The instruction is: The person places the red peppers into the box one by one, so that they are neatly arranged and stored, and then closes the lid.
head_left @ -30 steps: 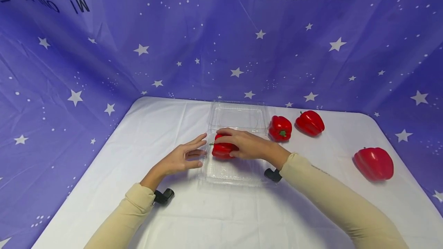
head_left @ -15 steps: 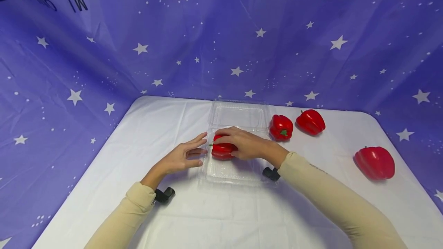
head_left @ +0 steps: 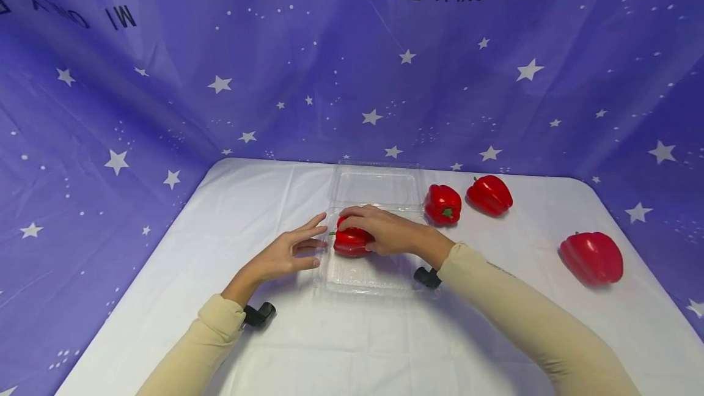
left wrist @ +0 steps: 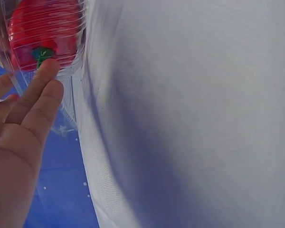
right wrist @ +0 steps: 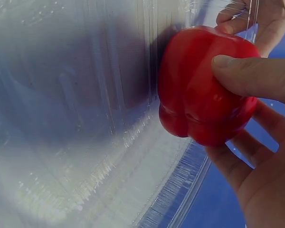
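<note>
My right hand grips a red bell pepper inside the base of a clear plastic clamshell box. In the right wrist view the thumb lies across the pepper and the fingers curl around its far side. Its green stem points left, toward my left hand. That hand stands at the left wall of the box with fingers extended, fingertips right at the plastic in the left wrist view. The box's lid is folded back, away from me.
Right of the box lies a second red pepper, stem facing me. Behind it to the right is another pepper, and a larger-looking one rests near the table's right side. A white cloth covers the table; a purple star-print curtain surrounds it.
Hands, pepper and box hold nearly the same places. The whole head view has shifted slightly.
</note>
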Demonstrator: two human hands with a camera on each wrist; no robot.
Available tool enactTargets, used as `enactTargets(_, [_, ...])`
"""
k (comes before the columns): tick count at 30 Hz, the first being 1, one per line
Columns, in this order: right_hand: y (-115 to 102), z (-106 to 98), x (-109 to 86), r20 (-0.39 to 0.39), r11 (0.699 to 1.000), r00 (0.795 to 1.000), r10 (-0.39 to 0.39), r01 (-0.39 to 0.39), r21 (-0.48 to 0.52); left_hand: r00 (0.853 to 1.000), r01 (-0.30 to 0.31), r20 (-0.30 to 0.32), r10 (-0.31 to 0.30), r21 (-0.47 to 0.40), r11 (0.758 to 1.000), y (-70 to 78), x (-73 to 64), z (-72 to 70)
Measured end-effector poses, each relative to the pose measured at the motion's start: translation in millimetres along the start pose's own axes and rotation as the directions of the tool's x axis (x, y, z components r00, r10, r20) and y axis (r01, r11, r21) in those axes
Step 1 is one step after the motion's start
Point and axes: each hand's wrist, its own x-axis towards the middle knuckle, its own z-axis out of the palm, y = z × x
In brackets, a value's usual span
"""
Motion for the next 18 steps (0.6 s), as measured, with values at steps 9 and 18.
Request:
enactTargets(9, [-0.7,0.0,1.7,0.012,1.0,1.0,0.017,-0.017,-0.003,0.999,-0.027,0.019,0.028,-0.029,0.999,-4.0,-0.8,-0.4])
enactTargets(18, [-2.6,-1.6,1.3,0.036,0.999,0.999,0.041,-0.041,-0.016,1.0,-0.02,0.013,0.021,-0.026,0.999,-3.6,-1.2,0.2])
